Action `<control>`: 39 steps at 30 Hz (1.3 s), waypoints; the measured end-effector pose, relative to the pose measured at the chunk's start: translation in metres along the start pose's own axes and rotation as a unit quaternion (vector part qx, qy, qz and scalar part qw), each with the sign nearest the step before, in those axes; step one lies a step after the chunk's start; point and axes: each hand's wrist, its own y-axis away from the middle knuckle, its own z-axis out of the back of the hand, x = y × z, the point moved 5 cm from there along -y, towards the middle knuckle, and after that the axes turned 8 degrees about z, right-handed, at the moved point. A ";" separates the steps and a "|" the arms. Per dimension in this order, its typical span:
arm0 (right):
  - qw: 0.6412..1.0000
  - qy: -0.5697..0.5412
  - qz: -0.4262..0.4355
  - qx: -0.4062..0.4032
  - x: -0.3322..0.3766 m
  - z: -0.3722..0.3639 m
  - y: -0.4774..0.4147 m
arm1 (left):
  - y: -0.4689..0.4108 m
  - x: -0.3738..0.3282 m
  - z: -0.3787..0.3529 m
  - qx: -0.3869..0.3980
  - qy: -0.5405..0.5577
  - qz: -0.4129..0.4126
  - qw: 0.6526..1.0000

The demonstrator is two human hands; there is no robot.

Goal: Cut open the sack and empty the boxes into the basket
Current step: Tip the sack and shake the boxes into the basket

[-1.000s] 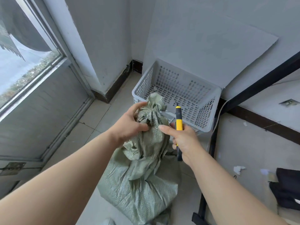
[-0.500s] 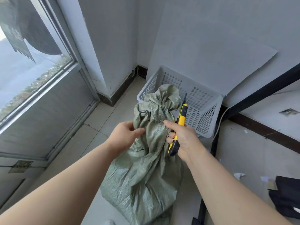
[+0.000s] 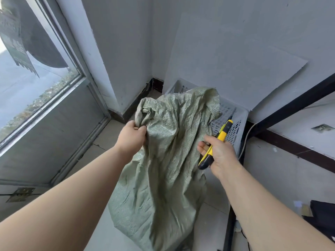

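- The room is a bare corner: pale grey plastered walls (image 3: 226, 33) with a dark skirting strip along the bottom, and a floor of pale square tiles (image 3: 108, 131).
- On the left stands a metal-framed glazed door or window (image 3: 36, 84), bright ground showing through the glass; a brass hinge sits low by its frame.
- A black metal frame (image 3: 290, 105) runs slantwise along the right wall, one leg reaching the floor.
- The green woven plastic sack (image 3: 163, 169) stands on the tiles in the middle, bulging low down, its top gathered and crumpled, held up in front of the basket.
- The white perforated plastic basket (image 3: 233, 120) sits in the corner behind the sack, mostly hidden by it.
- The left hand (image 3: 131, 136) has its grip closed on a bunched fold near the sack's knotted top.
- The right hand (image 3: 219, 154) has its grip wrapped round the yellow and black utility knife (image 3: 215, 142), just beside the sack's right edge; whether the fingertips touch the fabric cannot be told.
- A dark object lies at the lower right edge.
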 end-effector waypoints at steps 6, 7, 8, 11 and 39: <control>0.999 -0.044 0.001 -0.007 -0.004 0.011 -0.021 | 0.019 0.015 -0.033 0.093 -0.112 0.009 0.989; 0.999 -0.045 0.001 -0.005 -0.004 0.014 -0.024 | 0.018 0.020 -0.039 0.101 -0.158 0.009 0.982; 0.999 -0.046 0.001 -0.003 -0.005 0.016 -0.028 | 0.014 0.025 -0.046 0.102 -0.202 0.006 0.974; 1.000 -0.029 0.004 0.006 -0.007 0.027 -0.040 | 0.000 0.025 -0.058 0.061 -0.294 -0.015 0.954; 0.982 0.162 0.007 -0.093 -0.074 0.078 -0.055 | -0.081 0.031 -0.110 0.097 -0.158 -0.054 0.981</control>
